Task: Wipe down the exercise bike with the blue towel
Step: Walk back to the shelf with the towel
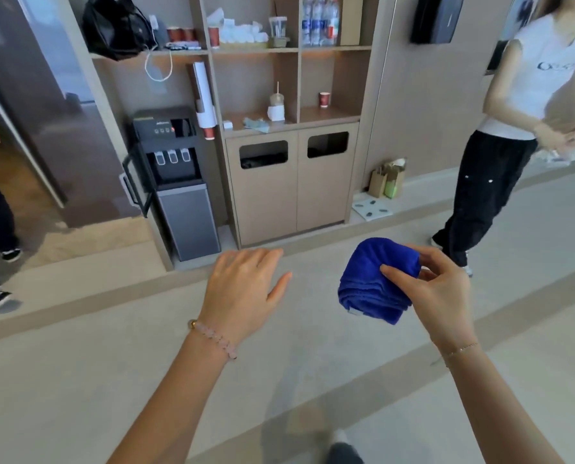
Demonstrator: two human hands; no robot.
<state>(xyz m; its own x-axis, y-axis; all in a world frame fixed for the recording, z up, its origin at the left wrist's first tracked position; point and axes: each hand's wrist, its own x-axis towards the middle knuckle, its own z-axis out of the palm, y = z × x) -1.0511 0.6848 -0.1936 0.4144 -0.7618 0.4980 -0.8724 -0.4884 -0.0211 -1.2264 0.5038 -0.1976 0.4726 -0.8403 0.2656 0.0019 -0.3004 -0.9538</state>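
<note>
Right hand (pixel 441 289) pinches one folded, deep-blue towel (pixel 378 279) in mid-air above the floor (pixel 112 380), thumb pressed on its plush top. Left hand (pixel 242 289) hovers beside it, fingers spread, holding nothing.

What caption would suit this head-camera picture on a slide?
Right hand pinches a bunched blue towel, open left hand hovers beside it, facing a shelf unit and water dispenser.

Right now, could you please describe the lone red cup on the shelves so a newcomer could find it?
Find the wooden shelf unit right of the black water dispenser. In the compartment above its right-hand cupboard door stands a red cup. Unlike the red cups on the top shelf, it stands alone.
</note>
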